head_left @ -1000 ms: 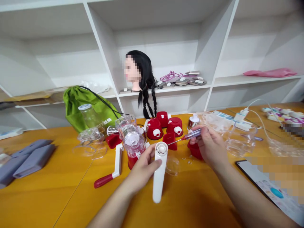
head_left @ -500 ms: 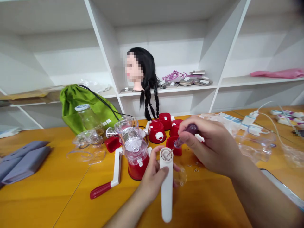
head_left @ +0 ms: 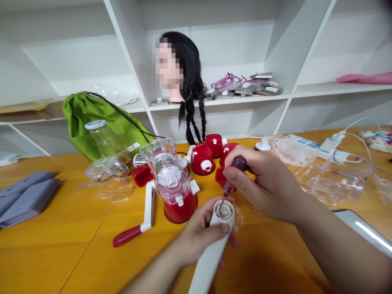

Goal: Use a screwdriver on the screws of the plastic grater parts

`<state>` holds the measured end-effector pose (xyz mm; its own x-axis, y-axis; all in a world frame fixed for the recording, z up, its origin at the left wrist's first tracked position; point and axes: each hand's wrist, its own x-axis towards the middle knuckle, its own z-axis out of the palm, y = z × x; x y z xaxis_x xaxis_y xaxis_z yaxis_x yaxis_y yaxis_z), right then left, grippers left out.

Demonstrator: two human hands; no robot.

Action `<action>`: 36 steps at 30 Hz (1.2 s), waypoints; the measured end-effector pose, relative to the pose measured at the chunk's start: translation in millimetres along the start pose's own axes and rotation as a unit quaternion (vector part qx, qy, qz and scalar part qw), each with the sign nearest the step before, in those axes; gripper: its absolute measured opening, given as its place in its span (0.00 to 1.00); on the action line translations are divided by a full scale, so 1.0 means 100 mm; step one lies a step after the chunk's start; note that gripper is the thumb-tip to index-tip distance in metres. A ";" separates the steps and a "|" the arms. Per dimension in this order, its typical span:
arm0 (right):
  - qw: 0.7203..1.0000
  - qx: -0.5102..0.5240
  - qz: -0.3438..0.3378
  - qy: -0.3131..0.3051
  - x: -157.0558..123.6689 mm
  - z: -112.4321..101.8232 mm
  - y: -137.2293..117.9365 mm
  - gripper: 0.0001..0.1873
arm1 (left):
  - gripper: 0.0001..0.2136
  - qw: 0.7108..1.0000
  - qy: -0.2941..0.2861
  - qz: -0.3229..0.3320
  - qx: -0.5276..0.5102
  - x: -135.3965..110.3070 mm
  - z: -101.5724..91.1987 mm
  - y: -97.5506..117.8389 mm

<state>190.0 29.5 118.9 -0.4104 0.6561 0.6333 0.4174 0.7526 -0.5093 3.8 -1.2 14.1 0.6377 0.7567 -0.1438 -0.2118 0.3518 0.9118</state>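
Your left hand (head_left: 199, 234), grip clamped around a white plastic tube (head_left: 211, 261), holds it tilted above the orange worktop (head_left: 61, 257). Your right hand (head_left: 263, 183), grip pinched on a purple-handled screwdriver (head_left: 238, 163), has its tip inside the tube's open end (head_left: 225, 211). Just left stands a red-based clear hand-crank grinder (head_left: 177, 196).
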 end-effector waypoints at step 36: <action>0.980 0.173 0.084 -0.057 -0.02 -0.01 -0.02 0.18 | 0.29 0.998 0.009 -0.014 0.065 0.01 -0.07 0.00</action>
<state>190.5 26.5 118.8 -0.4562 0.7589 0.4647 0.1945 0.5946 -0.7801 -0.5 3.9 11.2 0.6276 0.7586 -0.1753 -0.0957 0.2986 0.9496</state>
